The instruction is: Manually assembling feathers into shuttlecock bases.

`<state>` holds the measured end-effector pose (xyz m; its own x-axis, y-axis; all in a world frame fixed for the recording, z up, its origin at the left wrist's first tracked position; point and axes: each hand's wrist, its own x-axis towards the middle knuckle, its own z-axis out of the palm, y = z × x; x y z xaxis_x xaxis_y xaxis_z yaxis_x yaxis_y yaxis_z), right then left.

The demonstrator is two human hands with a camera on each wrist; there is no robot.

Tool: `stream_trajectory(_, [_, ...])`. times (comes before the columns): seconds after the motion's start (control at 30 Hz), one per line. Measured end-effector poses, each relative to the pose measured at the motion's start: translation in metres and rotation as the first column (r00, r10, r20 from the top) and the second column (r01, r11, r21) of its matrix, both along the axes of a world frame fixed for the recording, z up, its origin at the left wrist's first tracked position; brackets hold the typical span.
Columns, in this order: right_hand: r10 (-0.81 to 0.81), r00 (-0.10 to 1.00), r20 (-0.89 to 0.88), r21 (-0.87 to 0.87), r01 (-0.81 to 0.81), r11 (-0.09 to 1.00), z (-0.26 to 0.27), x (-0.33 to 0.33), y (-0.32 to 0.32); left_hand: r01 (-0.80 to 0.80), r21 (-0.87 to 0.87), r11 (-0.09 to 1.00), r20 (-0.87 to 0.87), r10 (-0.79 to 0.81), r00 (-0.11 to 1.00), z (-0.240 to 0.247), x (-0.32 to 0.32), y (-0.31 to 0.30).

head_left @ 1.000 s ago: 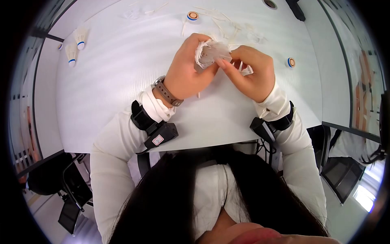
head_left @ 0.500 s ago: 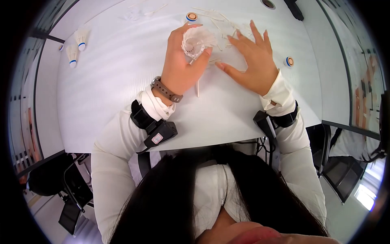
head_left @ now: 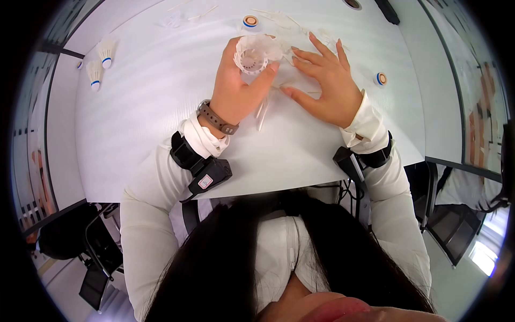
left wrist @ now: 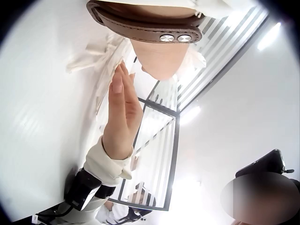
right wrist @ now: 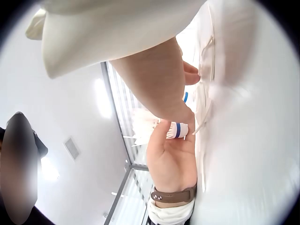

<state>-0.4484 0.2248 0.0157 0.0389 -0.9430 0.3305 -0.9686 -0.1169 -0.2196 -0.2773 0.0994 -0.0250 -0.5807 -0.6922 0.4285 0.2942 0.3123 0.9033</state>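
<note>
My left hand (head_left: 233,88) grips a white feather shuttlecock (head_left: 256,56), thumb in front and fingers curled behind. The ring of feathers faces up toward the head camera. Its white base with a blue band (right wrist: 179,130) shows beside the left palm in the right wrist view. Just to the right, my right hand (head_left: 330,83) is spread palm-down over the white table (head_left: 161,123), fingers nearly straight and holding nothing. Broken feather pieces (head_left: 262,115) lie by the left wrist, and more pale feather scraps (right wrist: 205,101) lie beside the right hand.
Two whole shuttlecocks (head_left: 106,53) lie at the left. One loose blue-rimmed shuttlecock base (head_left: 250,21) is beyond my left hand, another base (head_left: 381,79) to the right of my right hand. Loose feather shafts (head_left: 204,12) lie toward the back. Panels (head_left: 442,91) border the table sides.
My right hand has let go at the shuttlecock, moved right and spread flat over the table. The left hand has shifted slightly left with the shuttlecock, its feather opening turned more upward.
</note>
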Motion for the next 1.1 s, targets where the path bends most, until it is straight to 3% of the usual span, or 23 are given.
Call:
stream_trajectory(0.13, [-0.018, 0.998, 0.062, -0.058, 0.022, 0.998, -0.0040, -0.0023, -0.0019, -0.029, 0.025, 0.999, 0.044, 0.028, 0.999, -0.0006, 0.0024, -0.0030])
stream_trajectory(0.33, [-0.045, 0.997, -0.057, -0.067, 0.041, 0.997, -0.0018, 0.0024, 0.0033, -0.056, 0.031, 0.998, 0.049, 0.055, 0.997, 0.0041, 0.0013, 0.0001])
stream_trajectory(0.53, [-0.032, 0.999, -0.010, -0.044, 0.032, 0.999, 0.0013, 0.0006, 0.0016, -0.063, -0.018, 0.998, 0.048, 0.064, 0.997, 0.0036, 0.0019, 0.0000])
stream_trajectory(0.63, [-0.049, 0.994, -0.094, -0.103, 0.039, 0.994, 0.0033, 0.0024, 0.0034, -0.046, -0.043, 0.998, 0.061, 0.049, 0.997, 0.0034, 0.0032, -0.0012])
stream_trajectory(0.83, [-0.093, 0.990, -0.108, -0.033, 0.090, 0.995, -0.0015, 0.0046, 0.0020, -0.073, 0.033, 0.997, 0.048, 0.071, 0.996, 0.0016, 0.0010, -0.0017])
stream_trajectory(1.03, [-0.113, 0.994, -0.009, -0.108, 0.112, 0.988, -0.0021, 0.0021, 0.0000, -0.058, -0.079, 0.995, 0.090, 0.065, 0.994, 0.0010, 0.0036, -0.0030])
stream_trajectory(1.1, [-0.078, 0.997, 0.016, -0.088, 0.079, 0.993, 0.0043, 0.0031, 0.0004, -0.044, 0.028, 0.999, 0.035, 0.043, 0.998, 0.0045, 0.0022, 0.0015])
